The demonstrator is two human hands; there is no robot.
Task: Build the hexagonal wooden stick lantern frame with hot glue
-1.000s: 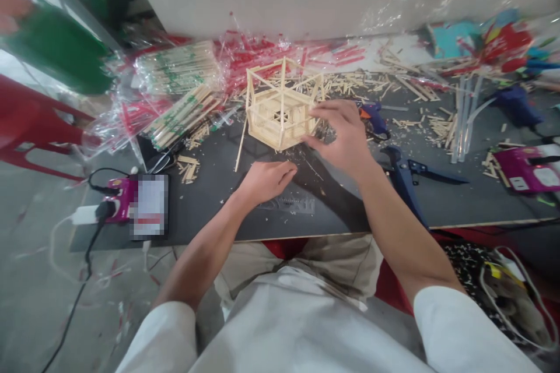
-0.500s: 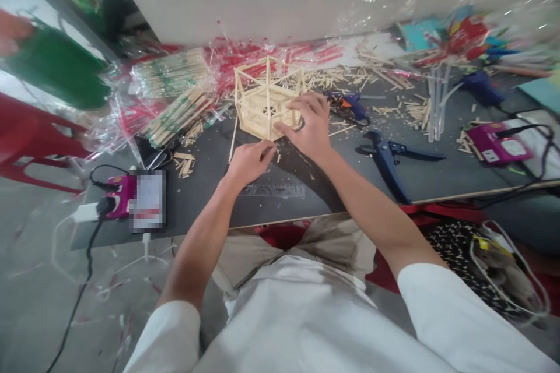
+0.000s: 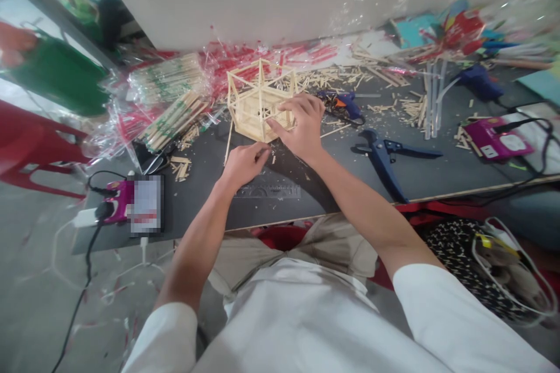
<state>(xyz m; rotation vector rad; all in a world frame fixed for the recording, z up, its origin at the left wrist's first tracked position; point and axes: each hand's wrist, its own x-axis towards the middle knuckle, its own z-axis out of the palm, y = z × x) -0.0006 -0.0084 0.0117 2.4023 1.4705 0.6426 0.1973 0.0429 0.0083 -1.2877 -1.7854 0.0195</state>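
Note:
A six-sided frame of pale wooden sticks [image 3: 261,86] stands on the dark table, open between its posts. My right hand [image 3: 301,122] is at its right side, thumb and fingers bent around the near right part. Low at the front of the frame is my left hand [image 3: 245,164], its fingers curled together; whatever they pinch, if anything, is hidden. A thin loose stick [image 3: 228,143] slants down from the frame's left side. On the table below my hands lies a clear ruler [image 3: 273,191].
Right of the frame lie a blue glue gun [image 3: 347,106] and blue cutters [image 3: 385,157]. Bundled sticks [image 3: 177,119] and plastic wrapping are at the left. Scattered stick offcuts [image 3: 336,77] lie behind. A phone [image 3: 147,204] and purple power strip [image 3: 117,201] sit by the left edge.
The view has shifted slightly, so the frame and both hands appear a little further left. My hands keep nearly the same places at the stick frame.

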